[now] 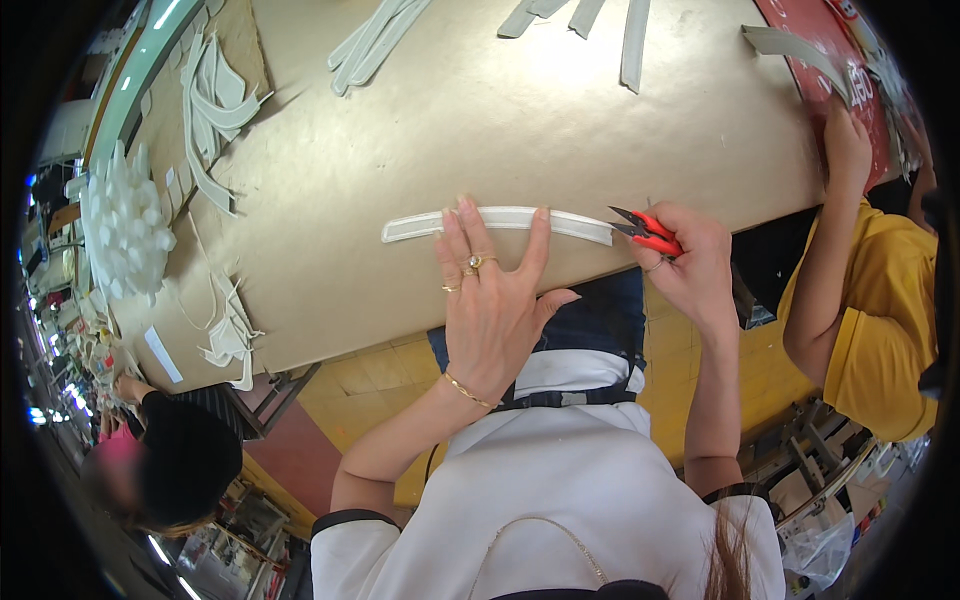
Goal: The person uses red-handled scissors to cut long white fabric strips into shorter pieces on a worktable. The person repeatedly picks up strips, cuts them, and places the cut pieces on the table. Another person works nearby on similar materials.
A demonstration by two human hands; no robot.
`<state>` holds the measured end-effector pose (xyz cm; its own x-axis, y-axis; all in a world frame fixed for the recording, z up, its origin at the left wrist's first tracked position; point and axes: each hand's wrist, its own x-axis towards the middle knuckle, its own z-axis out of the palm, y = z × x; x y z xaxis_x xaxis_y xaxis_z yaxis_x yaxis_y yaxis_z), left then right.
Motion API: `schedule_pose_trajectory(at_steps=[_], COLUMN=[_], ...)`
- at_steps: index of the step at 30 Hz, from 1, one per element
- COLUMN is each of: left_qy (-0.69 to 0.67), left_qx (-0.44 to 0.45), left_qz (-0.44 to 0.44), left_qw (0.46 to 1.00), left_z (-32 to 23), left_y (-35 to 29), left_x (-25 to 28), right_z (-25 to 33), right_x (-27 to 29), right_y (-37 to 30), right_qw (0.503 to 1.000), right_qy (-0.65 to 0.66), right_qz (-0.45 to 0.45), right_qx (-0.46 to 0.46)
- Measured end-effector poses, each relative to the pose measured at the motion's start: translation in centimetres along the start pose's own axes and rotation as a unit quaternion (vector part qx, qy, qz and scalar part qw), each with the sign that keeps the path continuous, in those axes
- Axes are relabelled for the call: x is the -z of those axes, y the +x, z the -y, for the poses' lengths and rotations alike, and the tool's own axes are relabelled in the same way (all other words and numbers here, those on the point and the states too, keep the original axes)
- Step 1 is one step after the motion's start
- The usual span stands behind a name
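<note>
A curved, pale fabric strip [510, 217] with a stitched border lies flat near the table's front edge. My left hand [490, 300] rests on it with fingers spread, the fingertips pressing its middle. My right hand [695, 255] grips small thread snips [655, 238] with red handles and dark blades. The blades are parted, their tips right by the strip's right end. Whether they touch the strip or a thread there, I cannot make out.
Pale strips [375, 45] and grey strips [632, 50] lie at the table's far side. Curved pieces [215, 100], a white translucent bundle [128, 230] and scraps [232, 325] are at left. A person in yellow [880, 320] handles a strip at right; another person [185, 455] is at lower left.
</note>
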<state>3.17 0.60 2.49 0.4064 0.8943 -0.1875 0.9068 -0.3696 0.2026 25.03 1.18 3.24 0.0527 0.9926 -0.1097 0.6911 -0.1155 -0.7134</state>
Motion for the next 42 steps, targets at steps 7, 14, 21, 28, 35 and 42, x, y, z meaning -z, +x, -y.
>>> schedule_pose_trajectory(at_steps=[7, 14, 21, 28, 35, 42], left_qy=[0.001, -0.003, -0.168, -0.136, -0.122, -0.128], left_qx=[0.001, 0.001, -0.075, -0.089, -0.088, -0.088], left_qz=[0.004, 0.009, 0.037, 0.008, 0.009, 0.019], left_qw=[1.000, 1.000, 0.982, 0.987, 0.989, 0.988], left_z=[-0.2, -0.4, -0.3, -0.3, -0.7, -0.8], left_y=[0.1, 0.1, 0.7, 0.5, 0.5, 0.6], left_x=[0.2, 0.4, -0.7, -0.9, -0.7, -0.6], right_z=[-0.2, -0.2, -0.6, -0.6, -0.4, -1.0], right_x=[-0.1, -0.2, -0.2, -0.2, -0.3, -0.5], right_y=[-0.1, -0.2, -0.3, -0.4, -0.5, -0.5], right_qw=[1.000, 1.000, 0.999, 0.998, 0.998, 0.995], right_qy=[-0.021, -0.023, -0.019, -0.044, -0.030, -0.035], right_qz=[-0.008, -0.014, -0.017, -0.013, -0.025, -0.039], right_qx=[0.001, -0.001, 0.039, 0.039, 0.044, 0.090])
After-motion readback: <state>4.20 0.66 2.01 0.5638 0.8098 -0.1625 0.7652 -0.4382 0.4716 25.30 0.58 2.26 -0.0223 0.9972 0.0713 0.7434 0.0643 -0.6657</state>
